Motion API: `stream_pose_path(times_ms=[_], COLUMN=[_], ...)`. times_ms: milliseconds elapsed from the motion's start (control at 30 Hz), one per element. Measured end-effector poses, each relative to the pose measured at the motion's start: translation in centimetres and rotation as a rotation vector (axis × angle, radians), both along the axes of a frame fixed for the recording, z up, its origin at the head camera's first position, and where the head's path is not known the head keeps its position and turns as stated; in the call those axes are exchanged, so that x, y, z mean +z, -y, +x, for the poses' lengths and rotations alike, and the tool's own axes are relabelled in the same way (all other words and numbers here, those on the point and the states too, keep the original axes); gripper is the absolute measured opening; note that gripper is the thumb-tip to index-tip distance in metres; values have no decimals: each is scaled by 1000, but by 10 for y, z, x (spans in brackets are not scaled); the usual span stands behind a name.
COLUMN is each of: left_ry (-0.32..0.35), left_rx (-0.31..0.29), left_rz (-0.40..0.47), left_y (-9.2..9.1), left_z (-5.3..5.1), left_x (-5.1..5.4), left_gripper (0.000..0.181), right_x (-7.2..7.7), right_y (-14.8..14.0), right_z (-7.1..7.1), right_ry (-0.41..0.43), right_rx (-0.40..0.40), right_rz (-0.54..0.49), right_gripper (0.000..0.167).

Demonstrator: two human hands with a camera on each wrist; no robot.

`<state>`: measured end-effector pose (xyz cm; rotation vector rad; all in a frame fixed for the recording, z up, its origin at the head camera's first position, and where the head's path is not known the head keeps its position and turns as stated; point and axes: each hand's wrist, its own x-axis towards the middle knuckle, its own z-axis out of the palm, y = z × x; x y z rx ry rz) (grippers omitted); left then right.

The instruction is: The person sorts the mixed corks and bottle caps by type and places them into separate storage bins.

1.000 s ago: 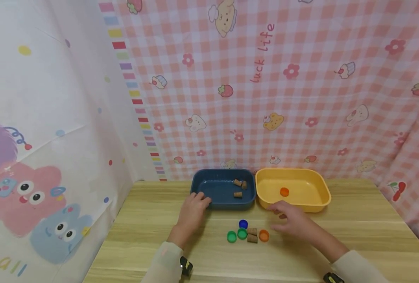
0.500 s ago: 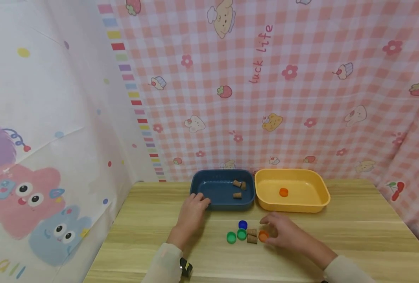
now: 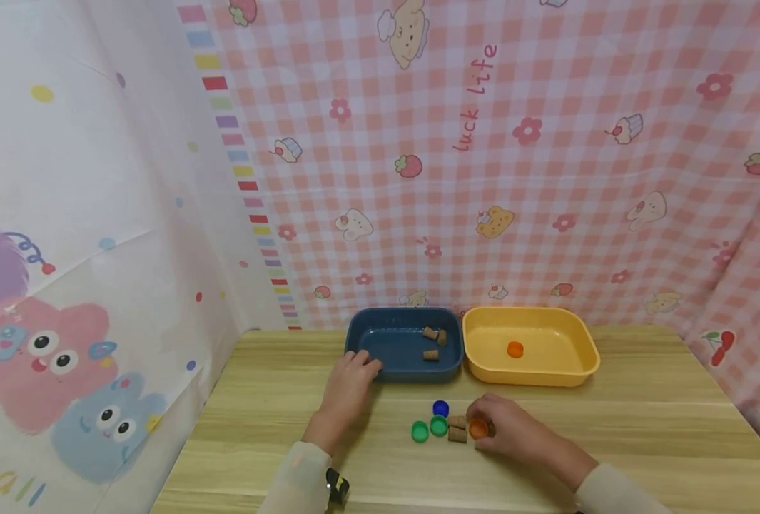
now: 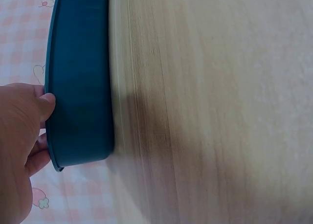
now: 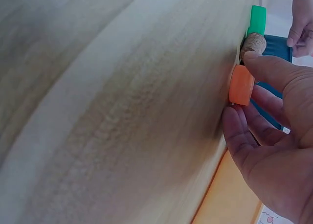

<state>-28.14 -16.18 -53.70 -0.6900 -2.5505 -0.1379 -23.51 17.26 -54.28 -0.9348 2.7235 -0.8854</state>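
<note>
My left hand (image 3: 346, 391) grips the near-left rim of the blue tray (image 3: 412, 375); in the left wrist view the thumb lies over the rim of the tray (image 4: 80, 87), with fingers behind. On the table, my right hand (image 3: 517, 432) has its thumb and fingers curled round an orange cap (image 3: 478, 429). The right wrist view shows the orange cap (image 5: 241, 85) on edge between thumb and fingers of the hand (image 5: 279, 106). Two corks (image 3: 457, 434) lie just left of it, beside two green caps (image 3: 420, 431) and a blue cap (image 3: 440, 408).
Several corks (image 3: 431, 355) lie in the blue tray. A yellow tray (image 3: 534, 378) stands to its right with another orange cap (image 3: 515, 350) inside. Behind the wooden table (image 3: 257, 428) hangs a pink checked cloth (image 3: 457, 271); a white printed cloth (image 3: 161, 285) hangs at the left.
My right hand has moved from the front edge of the yellow tray down and left to the orange cap, its fingers closing round it. My left hand has stayed on the blue tray.
</note>
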Motion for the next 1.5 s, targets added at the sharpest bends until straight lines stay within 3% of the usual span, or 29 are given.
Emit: stream_pose_path(times_ms=[333, 933, 1300, 1500], left_ry=[7, 7, -29, -48], left_rx=[0, 7, -19, -28], left_rz=[6, 15, 22, 28], left_y=[0, 0, 0, 1], left_z=[1, 3, 1, 0], left_x=[0, 1, 0, 0], left_gripper=[21, 20, 19, 20], right_x=[-3, 0, 19, 30], right_y=[2, -1, -1, -2], right_z=[-1, 1, 0, -4], right_ry=[18, -14, 8, -31], right_rx=[-19, -32, -73, -73], right_rz=[18, 34, 37, 24], right_gripper=[22, 22, 24, 25])
